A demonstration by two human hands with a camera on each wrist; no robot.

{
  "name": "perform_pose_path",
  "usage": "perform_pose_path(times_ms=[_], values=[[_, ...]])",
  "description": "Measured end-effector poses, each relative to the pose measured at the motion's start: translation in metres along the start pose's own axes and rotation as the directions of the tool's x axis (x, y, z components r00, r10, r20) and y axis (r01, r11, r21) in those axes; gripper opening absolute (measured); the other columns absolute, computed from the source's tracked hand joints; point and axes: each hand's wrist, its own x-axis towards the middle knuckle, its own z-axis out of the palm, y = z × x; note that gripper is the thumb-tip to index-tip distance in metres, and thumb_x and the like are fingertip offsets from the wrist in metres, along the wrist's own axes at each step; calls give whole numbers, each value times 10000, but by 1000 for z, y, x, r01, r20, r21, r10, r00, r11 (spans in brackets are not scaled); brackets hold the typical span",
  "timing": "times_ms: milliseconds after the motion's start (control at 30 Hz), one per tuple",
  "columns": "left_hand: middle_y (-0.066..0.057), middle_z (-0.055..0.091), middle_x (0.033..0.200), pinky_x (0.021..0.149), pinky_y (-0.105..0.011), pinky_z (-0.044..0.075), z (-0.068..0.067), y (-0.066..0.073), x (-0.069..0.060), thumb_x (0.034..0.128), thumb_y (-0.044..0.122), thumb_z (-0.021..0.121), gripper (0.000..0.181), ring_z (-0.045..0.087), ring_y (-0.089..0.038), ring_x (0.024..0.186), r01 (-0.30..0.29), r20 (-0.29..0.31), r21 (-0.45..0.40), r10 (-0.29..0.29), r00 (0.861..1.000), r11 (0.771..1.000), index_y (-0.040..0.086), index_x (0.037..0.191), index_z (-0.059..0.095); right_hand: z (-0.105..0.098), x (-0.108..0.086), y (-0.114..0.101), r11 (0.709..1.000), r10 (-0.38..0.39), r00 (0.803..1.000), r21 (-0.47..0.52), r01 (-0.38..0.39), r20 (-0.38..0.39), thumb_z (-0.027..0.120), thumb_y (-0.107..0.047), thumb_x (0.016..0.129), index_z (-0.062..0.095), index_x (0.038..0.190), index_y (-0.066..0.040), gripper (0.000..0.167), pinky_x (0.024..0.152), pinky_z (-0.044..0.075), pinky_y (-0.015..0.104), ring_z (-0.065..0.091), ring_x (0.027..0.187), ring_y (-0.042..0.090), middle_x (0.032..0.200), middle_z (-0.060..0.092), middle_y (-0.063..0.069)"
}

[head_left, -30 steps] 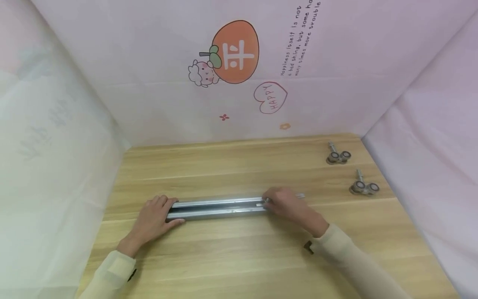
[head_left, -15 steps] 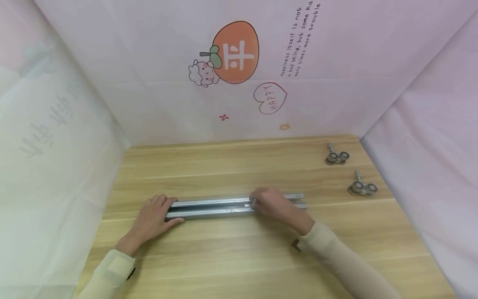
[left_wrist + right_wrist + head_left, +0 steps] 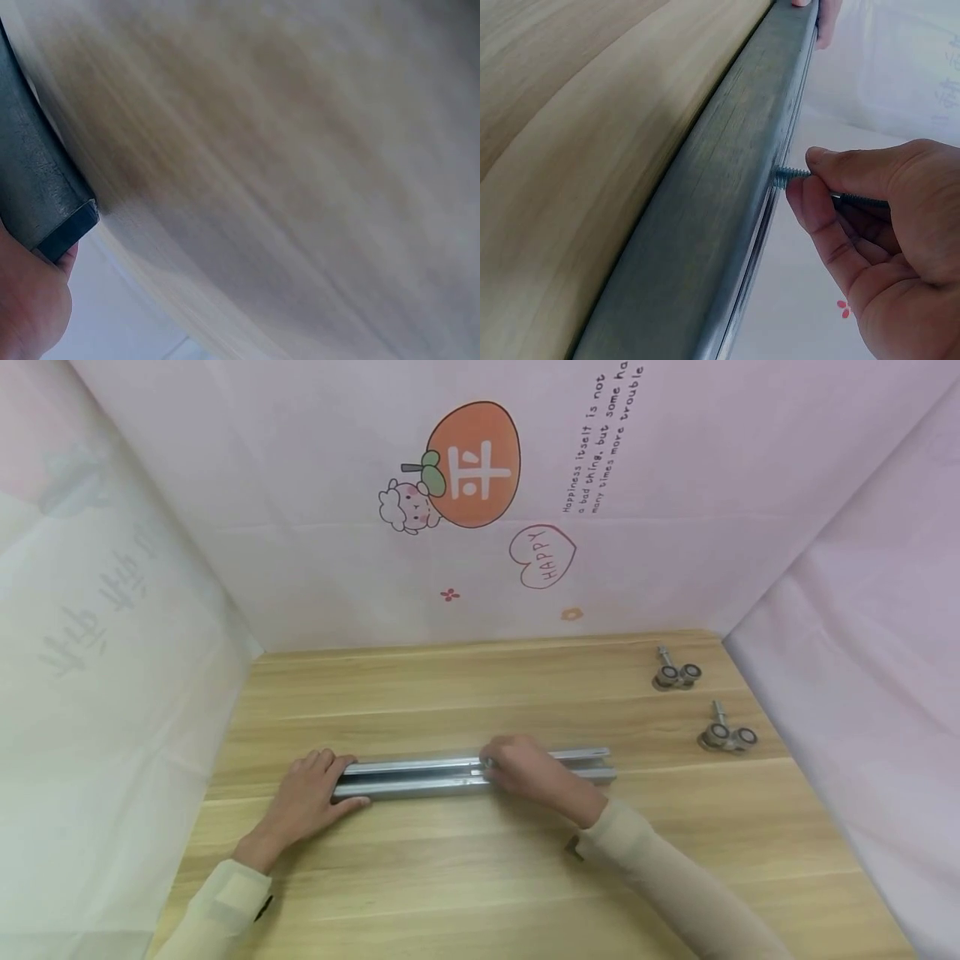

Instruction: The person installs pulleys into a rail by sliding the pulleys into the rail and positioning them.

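The right hand (image 3: pixel 521 768) has moved left along the metal track (image 3: pixel 412 791) since the earlier frame, baring more of the track's right end; the left hand (image 3: pixel 303 795) and the track have stayed put.

The right fingers (image 3: pixel 821 214) and thumb pinch a threaded bolt (image 3: pixel 786 178) that stands out from the track's slot. A small light piece shows in the slot just left of that hand; what the bolt joins inside is hidden. The left hand grips the track's left end, thumb along the near side and fingers over the far side.

The step in hand seems to be running the bolt and whatever it carries along the slot. The next move calls, I judge, for a light, level push, the bolt kept square to the slot and the left end braced.

The right forearm reaches in from the lower right, wrist above the track; the left comes from the lower left, its wrist low.

The track lies crosswise on the table (image 3: pixel 487 877), slot up. Two roller trolleys, one farther back (image 3: pixel 677 677) and one nearer (image 3: pixel 727 738), lie well apart from it at the right.
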Motion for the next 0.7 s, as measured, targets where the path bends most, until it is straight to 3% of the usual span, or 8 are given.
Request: perform_pose_path(times_ms=[700], values=[[-62, 590, 1032, 751, -364, 414, -1, 0, 0, 873, 634, 778, 743, 506, -220, 903, -10, -6, 5, 10, 1000, 1000, 75, 1344, 643, 15, 28, -22, 999, -3, 1000, 41, 2, 20, 749, -22, 948, 769, 1051, -32, 106, 726, 590, 193, 697, 808, 150, 948, 746, 62]])
